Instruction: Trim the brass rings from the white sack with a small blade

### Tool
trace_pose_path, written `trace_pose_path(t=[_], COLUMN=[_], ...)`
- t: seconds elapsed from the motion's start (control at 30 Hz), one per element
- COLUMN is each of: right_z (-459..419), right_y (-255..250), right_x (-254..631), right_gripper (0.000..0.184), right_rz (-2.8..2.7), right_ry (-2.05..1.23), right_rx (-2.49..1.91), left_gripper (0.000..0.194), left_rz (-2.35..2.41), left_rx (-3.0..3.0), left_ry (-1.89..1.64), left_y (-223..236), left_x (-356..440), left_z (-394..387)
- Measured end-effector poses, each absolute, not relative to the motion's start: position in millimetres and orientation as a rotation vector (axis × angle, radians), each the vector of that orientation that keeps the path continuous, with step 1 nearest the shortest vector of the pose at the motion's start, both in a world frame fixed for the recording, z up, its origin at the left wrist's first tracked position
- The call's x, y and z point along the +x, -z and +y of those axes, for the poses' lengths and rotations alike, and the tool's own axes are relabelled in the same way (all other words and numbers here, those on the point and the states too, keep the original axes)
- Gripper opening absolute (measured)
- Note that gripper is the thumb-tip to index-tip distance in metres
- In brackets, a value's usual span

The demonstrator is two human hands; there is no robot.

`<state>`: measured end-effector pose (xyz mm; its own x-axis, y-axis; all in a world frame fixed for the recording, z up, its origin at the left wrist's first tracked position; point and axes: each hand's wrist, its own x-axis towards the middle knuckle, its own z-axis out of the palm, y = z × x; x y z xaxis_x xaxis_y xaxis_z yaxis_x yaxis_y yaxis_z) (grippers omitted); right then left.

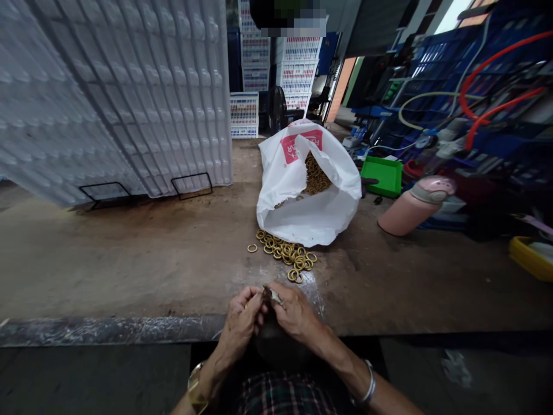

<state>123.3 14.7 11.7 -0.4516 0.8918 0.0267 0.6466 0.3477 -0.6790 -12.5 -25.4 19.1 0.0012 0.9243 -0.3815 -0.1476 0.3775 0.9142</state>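
At the table's front edge my left hand [246, 310] is closed in a pinch, its fingertips hiding most of what they hold. My right hand [298, 311] grips a small hand tool with a pale metal part [275, 296]; its exact kind does not show. The tool's dark tip meets my left fingertips, where a tiny brass-coloured bit glints. Just beyond my hands lies a loose pile of brass rings [283, 251], with one ring [252, 248] apart on the left. Behind the pile, a white plastic sack [309, 222] lies with its mouth towards me and more rings inside.
Ribbed translucent plastic trays [181, 86] stand upright at left against black wire stands [192, 187]. At right are a pink bottle [408, 213], a green tray [382, 176], a yellow bin [531, 259] and red hoses [475, 124]. White crates [298, 78] are stacked behind.
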Motion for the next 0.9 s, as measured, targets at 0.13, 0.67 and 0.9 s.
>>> trace_pose_path(t=[0.13, 0.67, 0.9], right_z=[10.3, 10.8, 31.6], right_y=[-14.2, 0.0, -7.5], right_x=[121.7, 139.9, 160.6], right_gripper=[0.023, 0.026, 0.023], right_rz=[-2.392, -2.268, -2.029], right_ry=[-0.78, -0.481, -0.367], right_rx=[-1.391, -1.669, -1.885], left_gripper=[0.043, 0.036, 0.034], left_rz=[1.375, 1.039, 0.949], left_rx=[0.868, 0.669, 0.526], left_ry=[-0.975, -0.985, -1.05], left_y=[-20.4, -21.9, -14.7], left_x=[-11.7, -16.7, -11.6], left_z=[-24.9, -44.3, -35.4])
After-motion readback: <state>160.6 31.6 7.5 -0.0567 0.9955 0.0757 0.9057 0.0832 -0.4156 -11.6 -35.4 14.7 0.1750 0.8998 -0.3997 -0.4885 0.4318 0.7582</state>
